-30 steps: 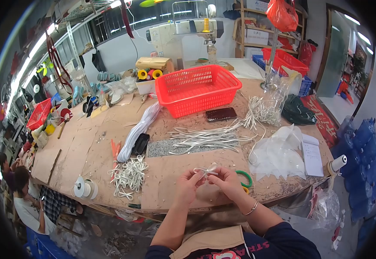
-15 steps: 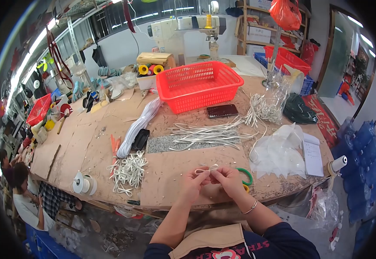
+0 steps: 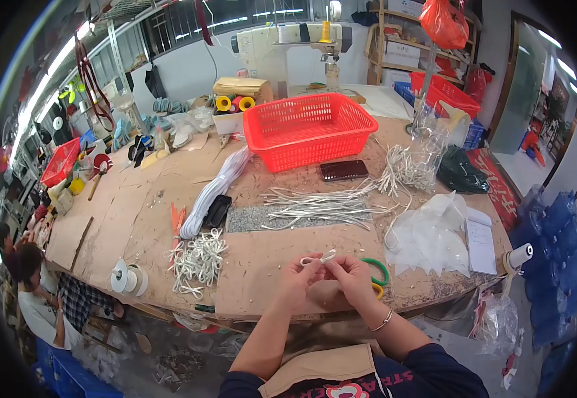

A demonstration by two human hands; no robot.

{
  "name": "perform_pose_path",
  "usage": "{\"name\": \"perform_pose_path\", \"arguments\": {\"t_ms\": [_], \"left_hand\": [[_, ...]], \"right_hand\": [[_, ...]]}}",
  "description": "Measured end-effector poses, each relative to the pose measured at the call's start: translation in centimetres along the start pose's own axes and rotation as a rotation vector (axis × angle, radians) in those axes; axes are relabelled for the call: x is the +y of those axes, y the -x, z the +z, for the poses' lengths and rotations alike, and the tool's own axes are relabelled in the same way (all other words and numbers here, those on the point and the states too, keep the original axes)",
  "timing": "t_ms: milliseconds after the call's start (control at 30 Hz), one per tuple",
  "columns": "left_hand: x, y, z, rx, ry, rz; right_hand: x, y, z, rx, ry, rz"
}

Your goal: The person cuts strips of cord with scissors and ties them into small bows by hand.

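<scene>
**Both hands pinch a looped white cord at the near edge**

We see the left hand [image 3: 295,284] and the right hand [image 3: 350,278] close together over the near side of the surface [image 3: 129,219], fingertips clamped on a short white cord [image 3: 329,255]. One small loop of it stands up between the hands, and another shows at the left fingertips; we cannot tell whether a knot is tied, as the fingers cover the middle. A bracelet [image 3: 383,320] circles the right wrist.

Just right of the right hand we find a green ring [image 3: 384,273] and, nearer, a yellow ring [image 3: 377,290]. To the left lies a pile of looped white cords [image 3: 199,262], touching some orange-red strips [image 3: 177,219]. A hank of white cord [image 3: 217,189] stretches away beyond the pile, with a black object [image 3: 217,212] against its right side.

Farther from the hands, we see loose white cords [image 3: 321,207] lying across a grey speckled panel [image 3: 242,222] and past its right end. Beyond them a dark phone [image 3: 343,170] lies just on the near side of a red basket [image 3: 315,151]. On the right, a translucent sheet [image 3: 428,235] lies beside an open notebook [image 3: 481,245].
</scene>
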State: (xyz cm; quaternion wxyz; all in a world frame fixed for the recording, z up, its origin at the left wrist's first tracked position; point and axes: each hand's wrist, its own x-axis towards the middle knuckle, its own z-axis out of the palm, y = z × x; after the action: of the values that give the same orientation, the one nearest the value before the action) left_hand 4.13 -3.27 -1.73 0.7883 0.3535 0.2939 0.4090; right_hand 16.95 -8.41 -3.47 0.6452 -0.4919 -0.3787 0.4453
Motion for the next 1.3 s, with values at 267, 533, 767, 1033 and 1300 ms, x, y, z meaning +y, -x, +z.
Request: {"name": "perform_pose_path", "arguments": {"t_ms": [267,533,767,1033,1300], "left_hand": [[-0.3,-0.6,-1.4,-0.013,-0.128,0.036],[-1.6,0.0,-1.3,-0.137,-0.105,-0.124],[-1.4,0.9,0.7,0.023,-0.325,0.047],[-4.5,1.1,0.6,-0.005,-0.204,0.484],[1.7,-0.5,-2.1,-0.041,-0.424,0.168]], "right_hand": [[-1.9,-0.4,0.1,-0.072,-0.251,0.12],[0.1,-0.9,-0.3,-0.034,-0.206,0.005],[-0.8,-0.4,0.3,0.016,-0.102,-0.062],[-1.4,-0.4,1.2,0.071,-0.336,-0.032],[-3.4,-3.0,-0.5,-0.221,0.287,-0.075]]}}
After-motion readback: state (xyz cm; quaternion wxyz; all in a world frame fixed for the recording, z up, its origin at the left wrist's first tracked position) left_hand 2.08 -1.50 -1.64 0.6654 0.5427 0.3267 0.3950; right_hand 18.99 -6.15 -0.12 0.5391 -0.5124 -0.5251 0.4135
